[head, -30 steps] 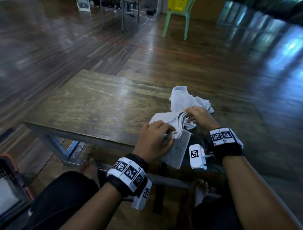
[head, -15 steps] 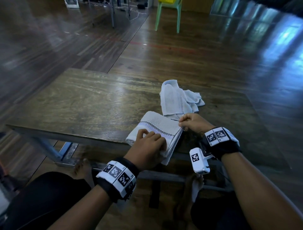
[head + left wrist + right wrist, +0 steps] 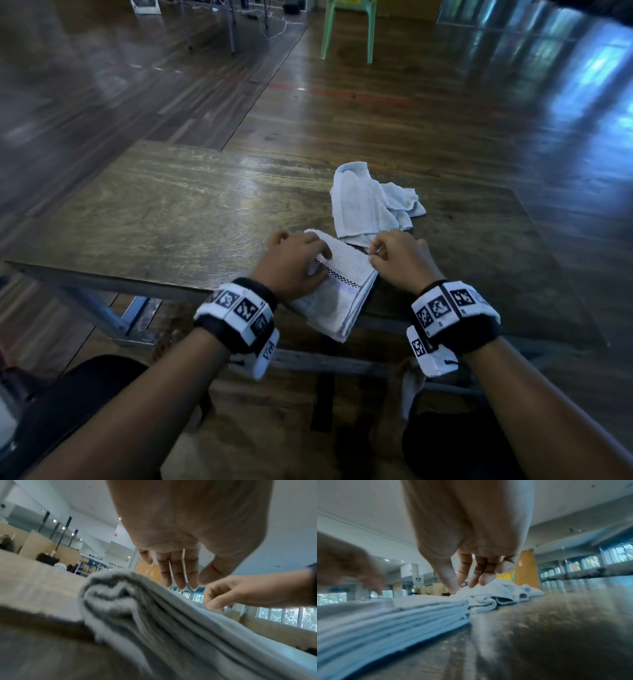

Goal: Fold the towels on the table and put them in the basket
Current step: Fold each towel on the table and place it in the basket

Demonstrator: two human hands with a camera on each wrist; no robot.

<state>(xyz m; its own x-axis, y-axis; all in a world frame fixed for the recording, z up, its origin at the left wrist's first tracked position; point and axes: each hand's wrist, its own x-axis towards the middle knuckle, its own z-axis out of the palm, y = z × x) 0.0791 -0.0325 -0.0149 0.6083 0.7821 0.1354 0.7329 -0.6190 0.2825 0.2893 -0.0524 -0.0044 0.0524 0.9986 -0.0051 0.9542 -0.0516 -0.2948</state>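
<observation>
A white folded towel (image 3: 342, 291) with a black dotted band lies at the near edge of the wooden table (image 3: 171, 212) and hangs a little over it. My left hand (image 3: 298, 263) rests on top of it, the fingers (image 3: 178, 574) straight. At the towel's far right corner my right hand (image 3: 397, 263) has curled fingers, and thumb and forefinger pinch the edge (image 3: 211, 605). A second, crumpled white towel (image 3: 363, 202) lies just beyond, also seen behind my right fingers (image 3: 484, 580) in the right wrist view. The basket is out of view.
The left and far parts of the table are bare wood. Metal table legs (image 3: 102, 318) stand below the near edge, and my knees are under it. A green plastic chair (image 3: 349, 31) stands on the wooden floor far behind.
The towel, held up between both hands a second ago, now lies folded flat on the table edge. My left hand slid forward onto its top and my right hand stays at the far right corner.
</observation>
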